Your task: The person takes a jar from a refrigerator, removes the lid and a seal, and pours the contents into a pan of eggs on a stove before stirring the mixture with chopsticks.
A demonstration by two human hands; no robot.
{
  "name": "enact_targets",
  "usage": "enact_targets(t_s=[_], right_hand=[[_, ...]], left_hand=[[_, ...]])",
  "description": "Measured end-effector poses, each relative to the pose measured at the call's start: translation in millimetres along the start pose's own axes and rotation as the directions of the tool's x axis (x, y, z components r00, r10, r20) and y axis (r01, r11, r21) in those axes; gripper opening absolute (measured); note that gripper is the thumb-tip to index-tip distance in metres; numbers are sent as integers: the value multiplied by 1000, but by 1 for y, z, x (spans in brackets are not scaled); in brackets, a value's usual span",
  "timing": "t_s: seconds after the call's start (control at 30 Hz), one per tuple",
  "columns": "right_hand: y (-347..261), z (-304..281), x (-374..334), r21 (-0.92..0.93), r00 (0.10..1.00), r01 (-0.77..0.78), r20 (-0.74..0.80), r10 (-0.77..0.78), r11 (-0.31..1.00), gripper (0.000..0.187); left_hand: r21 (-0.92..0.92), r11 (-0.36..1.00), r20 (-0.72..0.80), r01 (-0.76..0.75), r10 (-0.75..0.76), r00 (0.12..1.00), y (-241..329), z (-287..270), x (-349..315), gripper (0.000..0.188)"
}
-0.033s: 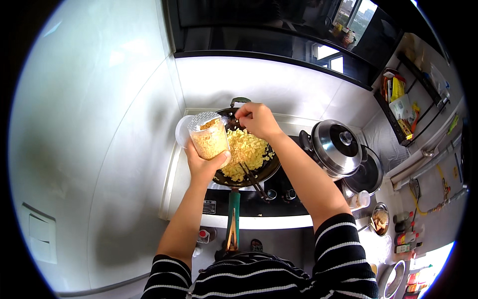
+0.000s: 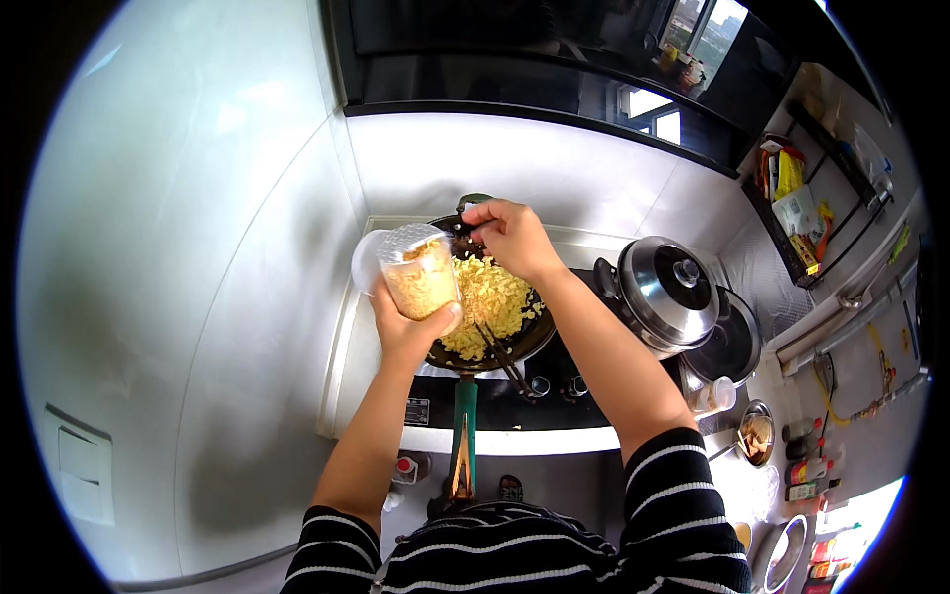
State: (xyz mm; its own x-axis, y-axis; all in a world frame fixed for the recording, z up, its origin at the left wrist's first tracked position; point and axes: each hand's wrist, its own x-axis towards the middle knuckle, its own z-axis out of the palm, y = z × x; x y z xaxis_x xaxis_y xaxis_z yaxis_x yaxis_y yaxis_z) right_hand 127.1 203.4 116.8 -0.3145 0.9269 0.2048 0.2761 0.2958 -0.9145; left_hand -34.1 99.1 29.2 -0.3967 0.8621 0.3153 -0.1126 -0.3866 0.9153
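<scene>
My left hand holds a clear plastic container of pale yellow crumbs, its lid flipped open, tilted over the left edge of a dark frying pan. The pan is full of yellow chopped food and sits on the stove. My right hand hovers over the far side of the pan with its fingertips pinched together next to the container's mouth; whether they hold anything is too small to tell. Dark chopsticks rest in the pan. The pan's green handle points toward me.
A steel pot with a knobbed lid stands right of the pan, with another lidded pan beside it. A small jar, a bowl and bottles sit on the right counter. A white wall is on the left.
</scene>
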Motion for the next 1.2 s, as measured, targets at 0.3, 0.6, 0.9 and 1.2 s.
enact_targets(t_s=[0.3, 0.6, 0.9, 1.2], right_hand=[[-32, -43, -107, -149, 870, 406, -240, -431, 902, 47], [3, -154, -236, 809, 935, -140, 299, -193, 571, 97], [22, -275, -437, 815, 996, 73, -83, -9, 575, 79], [8, -355, -570, -326, 953, 68, -258, -158, 943, 82]], left_hand=[[-17, 981, 413, -193, 182, 892, 21, 36, -24, 97], [-73, 882, 975, 466, -36, 221, 68, 135, -128, 106], [63, 773, 986, 631, 48, -157, 49, 282, -282, 105], [244, 725, 922, 644, 33, -386, 30, 377, -376, 100]])
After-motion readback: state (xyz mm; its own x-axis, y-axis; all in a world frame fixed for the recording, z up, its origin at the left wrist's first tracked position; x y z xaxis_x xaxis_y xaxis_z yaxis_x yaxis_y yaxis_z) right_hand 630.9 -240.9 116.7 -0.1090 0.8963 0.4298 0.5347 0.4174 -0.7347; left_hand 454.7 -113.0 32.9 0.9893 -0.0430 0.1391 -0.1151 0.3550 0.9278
